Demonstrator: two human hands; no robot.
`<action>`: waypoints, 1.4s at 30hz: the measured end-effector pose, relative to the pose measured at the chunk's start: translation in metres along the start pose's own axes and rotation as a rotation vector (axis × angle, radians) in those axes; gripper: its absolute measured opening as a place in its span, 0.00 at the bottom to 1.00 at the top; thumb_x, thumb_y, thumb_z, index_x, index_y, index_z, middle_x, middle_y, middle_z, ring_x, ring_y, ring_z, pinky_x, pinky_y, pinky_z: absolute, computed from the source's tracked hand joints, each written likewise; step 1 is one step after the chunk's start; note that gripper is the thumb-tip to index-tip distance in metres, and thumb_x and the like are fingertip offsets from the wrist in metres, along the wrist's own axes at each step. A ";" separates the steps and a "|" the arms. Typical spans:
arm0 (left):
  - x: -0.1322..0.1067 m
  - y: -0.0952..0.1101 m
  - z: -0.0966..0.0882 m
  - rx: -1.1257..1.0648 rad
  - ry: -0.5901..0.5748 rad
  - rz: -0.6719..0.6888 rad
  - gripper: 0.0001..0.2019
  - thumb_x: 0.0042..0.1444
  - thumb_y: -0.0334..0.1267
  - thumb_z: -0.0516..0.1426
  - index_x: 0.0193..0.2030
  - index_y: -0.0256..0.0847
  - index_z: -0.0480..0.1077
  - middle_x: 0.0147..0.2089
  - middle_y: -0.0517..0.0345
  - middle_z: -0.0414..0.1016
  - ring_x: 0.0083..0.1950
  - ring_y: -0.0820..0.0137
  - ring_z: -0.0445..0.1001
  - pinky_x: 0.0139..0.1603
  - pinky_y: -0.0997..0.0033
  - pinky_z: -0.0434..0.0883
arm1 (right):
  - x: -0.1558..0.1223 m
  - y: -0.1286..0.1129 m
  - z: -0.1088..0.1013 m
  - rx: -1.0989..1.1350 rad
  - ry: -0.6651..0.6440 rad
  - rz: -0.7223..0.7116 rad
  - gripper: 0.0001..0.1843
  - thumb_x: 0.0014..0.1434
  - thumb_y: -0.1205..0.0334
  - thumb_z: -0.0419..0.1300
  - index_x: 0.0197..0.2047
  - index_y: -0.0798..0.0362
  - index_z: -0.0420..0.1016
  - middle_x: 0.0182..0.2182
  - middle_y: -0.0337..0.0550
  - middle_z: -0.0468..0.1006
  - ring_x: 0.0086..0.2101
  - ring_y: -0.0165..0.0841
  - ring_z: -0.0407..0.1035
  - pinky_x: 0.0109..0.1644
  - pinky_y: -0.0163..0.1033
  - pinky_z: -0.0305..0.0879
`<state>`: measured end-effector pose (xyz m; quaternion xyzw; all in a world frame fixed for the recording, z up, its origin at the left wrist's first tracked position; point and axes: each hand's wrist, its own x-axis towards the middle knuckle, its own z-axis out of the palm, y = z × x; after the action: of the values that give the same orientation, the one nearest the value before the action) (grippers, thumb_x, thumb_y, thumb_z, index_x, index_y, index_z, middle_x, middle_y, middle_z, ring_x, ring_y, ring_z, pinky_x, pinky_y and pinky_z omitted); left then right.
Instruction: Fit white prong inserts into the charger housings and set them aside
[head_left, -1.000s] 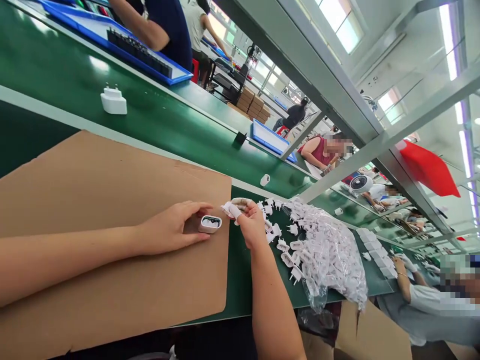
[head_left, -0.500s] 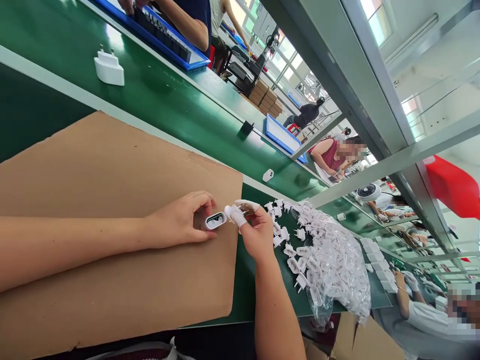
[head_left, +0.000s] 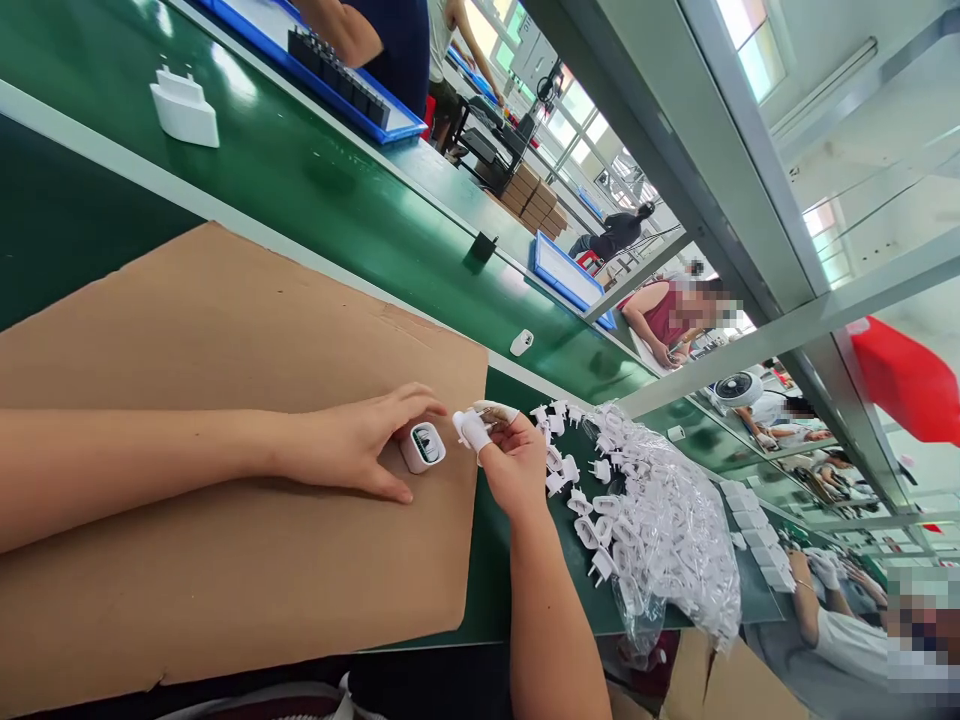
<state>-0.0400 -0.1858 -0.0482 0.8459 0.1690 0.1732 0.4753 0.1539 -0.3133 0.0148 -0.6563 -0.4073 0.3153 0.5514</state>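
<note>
The left hand (head_left: pixel 352 445) spreads wide around the white housing (head_left: pixel 413 456) resting on cardboard (head_left: pixel 300 580), perhaps to spare it scratches; its hollow end faces the right hand (head_left: pixel 516 452), which pinches a white plug piece (head_left: pixel 460 427) close by.

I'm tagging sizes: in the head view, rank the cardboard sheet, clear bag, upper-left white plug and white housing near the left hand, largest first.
Cardboard sheet
Clear bag
White plug
White housing
</note>
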 end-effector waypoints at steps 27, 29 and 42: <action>0.001 0.010 0.003 -0.074 0.035 0.050 0.17 0.59 0.54 0.65 0.40 0.42 0.82 0.45 0.53 0.77 0.40 0.63 0.76 0.41 0.66 0.70 | -0.016 0.001 -0.002 -0.693 -0.205 -0.520 0.21 0.65 0.71 0.64 0.58 0.45 0.86 0.45 0.46 0.86 0.42 0.39 0.77 0.45 0.43 0.77; 0.000 0.009 0.003 -0.073 0.040 0.043 0.17 0.59 0.55 0.65 0.39 0.42 0.82 0.43 0.54 0.76 0.39 0.64 0.75 0.40 0.66 0.70 | -0.016 0.000 -0.003 -0.729 -0.194 -0.588 0.18 0.68 0.70 0.63 0.57 0.46 0.86 0.43 0.47 0.86 0.43 0.41 0.76 0.45 0.44 0.75; 0.002 0.008 0.007 -0.084 0.064 0.043 0.19 0.58 0.56 0.64 0.32 0.41 0.75 0.41 0.53 0.75 0.37 0.65 0.73 0.39 0.65 0.69 | -0.013 -0.010 0.004 -1.062 -0.222 -0.662 0.15 0.58 0.79 0.64 0.30 0.47 0.74 0.30 0.42 0.74 0.36 0.40 0.65 0.39 0.44 0.62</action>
<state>-0.0337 -0.1939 -0.0442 0.8227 0.1584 0.2171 0.5010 0.1423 -0.3219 0.0235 -0.6430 -0.7442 -0.0507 0.1737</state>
